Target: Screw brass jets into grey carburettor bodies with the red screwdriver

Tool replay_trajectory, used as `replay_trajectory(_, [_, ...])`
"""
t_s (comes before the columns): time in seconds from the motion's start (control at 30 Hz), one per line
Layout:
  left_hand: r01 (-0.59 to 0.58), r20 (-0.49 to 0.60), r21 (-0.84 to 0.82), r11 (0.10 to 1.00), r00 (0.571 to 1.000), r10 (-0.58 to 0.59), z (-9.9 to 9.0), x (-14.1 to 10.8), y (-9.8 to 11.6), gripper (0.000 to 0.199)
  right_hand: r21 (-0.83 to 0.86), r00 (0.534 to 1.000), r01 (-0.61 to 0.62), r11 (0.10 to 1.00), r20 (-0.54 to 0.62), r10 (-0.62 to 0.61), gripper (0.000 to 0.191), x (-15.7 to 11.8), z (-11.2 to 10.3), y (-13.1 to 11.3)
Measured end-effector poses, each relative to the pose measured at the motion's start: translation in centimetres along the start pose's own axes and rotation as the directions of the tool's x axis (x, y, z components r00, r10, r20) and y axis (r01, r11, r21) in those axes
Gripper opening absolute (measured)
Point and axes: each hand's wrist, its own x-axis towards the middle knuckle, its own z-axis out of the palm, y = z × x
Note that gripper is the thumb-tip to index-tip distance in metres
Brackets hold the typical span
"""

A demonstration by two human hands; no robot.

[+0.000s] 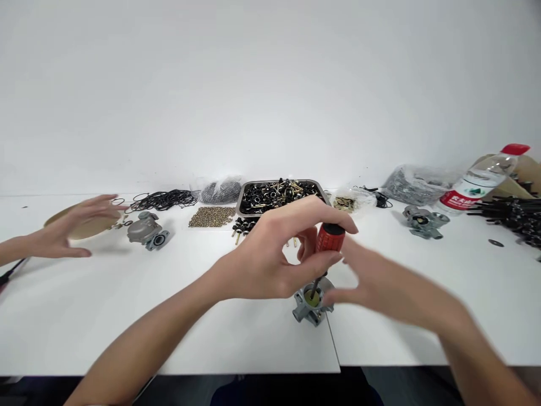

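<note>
My left hand (pixel 283 254) is closed around the red handle of a screwdriver (pixel 330 238), which stands almost upright. The shaft runs down into the round opening of a small grey metal carburetor body (pixel 302 311) on the table, where a brass-coloured disc shows. My right hand (pixel 367 285), slightly blurred, is beside the carburetor with thumb and fingers apart. Its thumb overlaps the carburetor's right edge, but contact cannot be made out. Its fingertips are partly hidden behind the screwdriver and my left hand.
At left, another person's open hand (pixel 84 217) hovers near a second carburetor (pixel 146 230). A metal tray (pixel 239 207) of black parts, brass pieces (pixel 211 216) and black rings (pixel 167 199) lie along the back. Right are another carburetor (pixel 424 221), a bottle (pixel 473 189) and black parts (pixel 518 217).
</note>
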Motion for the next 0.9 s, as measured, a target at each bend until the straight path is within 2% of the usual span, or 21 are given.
replay_trajectory(0.07, [-0.015,-0.023,0.007,1.0,1.0,0.015,0.1,0.0,-0.1,0.024,-0.012,0.994,-0.078,0.997,0.081,0.079,0.053,-1.7,4.6,0.2])
replay_trajectory(0.13, [-0.032,-0.056,-0.018,0.999,0.998,0.031,0.3,0.1,-0.2,0.026,-0.007,0.985,-0.172,0.985,0.001,0.172,0.054,-2.7,8.0,-0.1])
replay_trajectory(0.2, [-0.037,-0.092,-0.054,0.998,0.995,0.032,0.5,0.1,-0.2,0.025,0.046,0.973,-0.202,0.978,-0.108,0.206,0.061,-3.1,9.8,-0.3])
replay_trajectory(0.3, [-0.002,-0.093,-0.093,0.996,0.996,-0.007,0.6,0.1,-0.1,0.021,0.137,0.953,-0.19,0.972,-0.211,0.216,0.069,-3.1,10.4,-0.2])
replay_trajectory(0.4, [0.026,-0.021,-0.16,0.987,0.999,-0.03,0.3,0.0,0.0,0.026,0.193,0.932,-0.199,0.961,-0.265,0.247,0.067,-3.3,10.6,0.4])
replay_trajectory(0.6, [0.069,0.023,-0.224,0.972,0.998,-0.065,-0.4,0.2,-0.8,0.029,0.242,0.917,-0.191,0.951,-0.302,0.261,0.065,-3.5,11.7,1.2])
replay_trajectory(0.73, [-0.019,-0.051,-0.157,0.987,0.999,0.011,0.2,0.5,-0.9,0.017,0.197,0.916,-0.148,0.969,-0.342,0.209,0.065,-3.3,11.7,1.0])
replay_trajectory(0.83, [-0.055,-0.161,-0.131,0.99,0.986,0.033,0.8,0.4,-0.8,0.025,0.152,0.917,-0.124,0.981,-0.36,0.172,0.063,-3.3,11.5,1.0])
replay_trajectory(0.9, [-0.021,-0.171,-0.148,0.989,0.985,-0.005,0.9,0.3,-0.9,0.036,0.142,0.921,-0.122,0.982,-0.353,0.165,0.061,-3.3,11.5,1.0])
